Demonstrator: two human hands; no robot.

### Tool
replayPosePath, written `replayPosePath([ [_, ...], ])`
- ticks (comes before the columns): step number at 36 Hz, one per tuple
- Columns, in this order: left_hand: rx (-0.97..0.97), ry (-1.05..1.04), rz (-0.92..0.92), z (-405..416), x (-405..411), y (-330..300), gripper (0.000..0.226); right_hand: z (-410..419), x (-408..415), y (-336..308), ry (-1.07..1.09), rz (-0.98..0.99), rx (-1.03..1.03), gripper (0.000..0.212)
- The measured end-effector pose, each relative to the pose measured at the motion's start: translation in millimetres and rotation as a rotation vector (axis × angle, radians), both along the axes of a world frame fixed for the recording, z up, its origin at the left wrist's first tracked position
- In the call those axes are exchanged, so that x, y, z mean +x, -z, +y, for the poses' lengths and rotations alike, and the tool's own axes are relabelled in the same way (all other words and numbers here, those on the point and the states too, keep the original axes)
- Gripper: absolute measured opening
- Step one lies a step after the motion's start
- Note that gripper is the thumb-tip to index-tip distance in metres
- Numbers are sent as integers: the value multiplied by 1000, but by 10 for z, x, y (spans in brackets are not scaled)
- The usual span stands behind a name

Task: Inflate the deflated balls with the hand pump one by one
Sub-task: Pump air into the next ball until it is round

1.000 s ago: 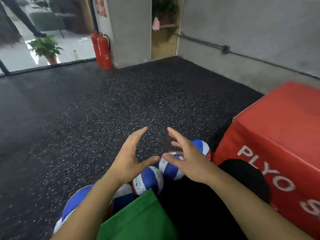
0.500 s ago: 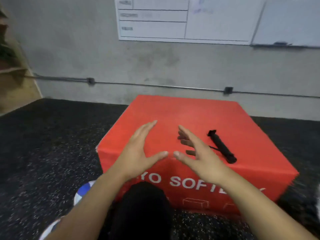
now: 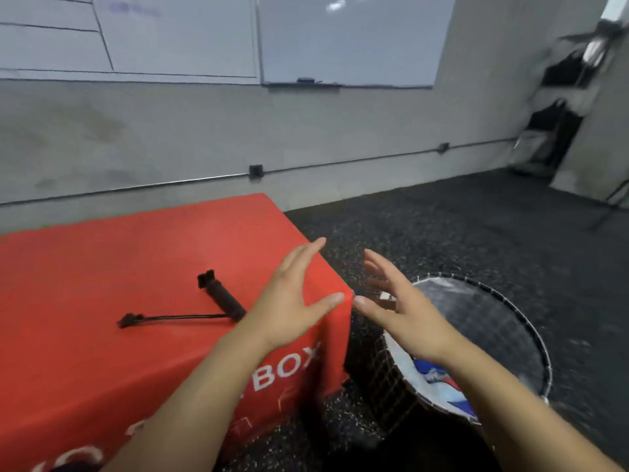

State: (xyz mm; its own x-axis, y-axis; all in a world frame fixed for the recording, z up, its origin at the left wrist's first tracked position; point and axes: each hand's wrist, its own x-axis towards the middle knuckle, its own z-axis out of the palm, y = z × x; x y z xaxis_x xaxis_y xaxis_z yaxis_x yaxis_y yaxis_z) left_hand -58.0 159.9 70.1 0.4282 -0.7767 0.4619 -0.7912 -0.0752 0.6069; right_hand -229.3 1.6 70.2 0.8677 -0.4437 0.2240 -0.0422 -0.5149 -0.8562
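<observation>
Both hands raised at centre frame, palms facing each other, holding nothing; left hand (image 3: pixel 289 301) with fingers straight and close together, thumb stretched toward the right; right hand (image 3: pixel 405 311) with fingers spread apart and lightly bent, thumb stretched toward the left; the two thumb tips near each other but not touching.

Hand pump (image 3: pixel 223 296) lies on top of the red box (image 3: pixel 85 267) at left of centre, black, barrel angled from upper left to lower right; a thin black hose (image 3: pixel 177 316) runs from its lower end leftward to a small dark tip; pump sits just left of the left hand, untouched.

Wire basket (image 3: pixel 503 298) stands on the dark speckled floor (image 3: pixel 442 226) at lower right, just beside the box's corner, round rim, pale lining inside; a ball (image 3: pixel 439 376) in blue, white and red shows inside it below the right wrist, partly hidden by the forearm; cannot tell whether it is inflated.

Box front carries white letters "BOX"; grey wall across the upper half, whiteboards (image 3: pixel 340 39) in the upper part; blurred dark shapes at upper right.
</observation>
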Motion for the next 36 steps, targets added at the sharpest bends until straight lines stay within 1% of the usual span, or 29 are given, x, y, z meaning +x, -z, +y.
replayPosePath([
  [2,8,48,15,-283,-105,50,89,-189,-167,54,37,29,-21,80],
  [8,79,160,58,-918,-376,282,88,-673,-590,324,143,114,-46,86],
  [17,192,246,112,-1432,-590,829,88,-1314,-1000,992,298,268,-25,85],
  [20,235,270,149,-1567,-604,1061,89,-1494,-1066,1287,333,314,31,85],
  [22,266,278,169,-1668,-606,1217,88,-1608,-1096,1494,367,349,51,90],
  [25,300,298,212,-1830,-621,1456,87,-1845,-1155,1919,388,380,108,108],
  [28,320,317,245,-1986,-652,1690,85,-2043,-1164,2260,409,424,159,116],
  [30,330,326,263,-2070,-674,1824,85,-2119,-1154,2402,422,477,146,113],
  [33,342,338,286,-2199,-706,2034,84,-2192,-1116,2536,436,576,87,95],
  [36,360,353,319,-2301,-731,2249,83,-2237,-1055,2633,429,657,42,91],
])
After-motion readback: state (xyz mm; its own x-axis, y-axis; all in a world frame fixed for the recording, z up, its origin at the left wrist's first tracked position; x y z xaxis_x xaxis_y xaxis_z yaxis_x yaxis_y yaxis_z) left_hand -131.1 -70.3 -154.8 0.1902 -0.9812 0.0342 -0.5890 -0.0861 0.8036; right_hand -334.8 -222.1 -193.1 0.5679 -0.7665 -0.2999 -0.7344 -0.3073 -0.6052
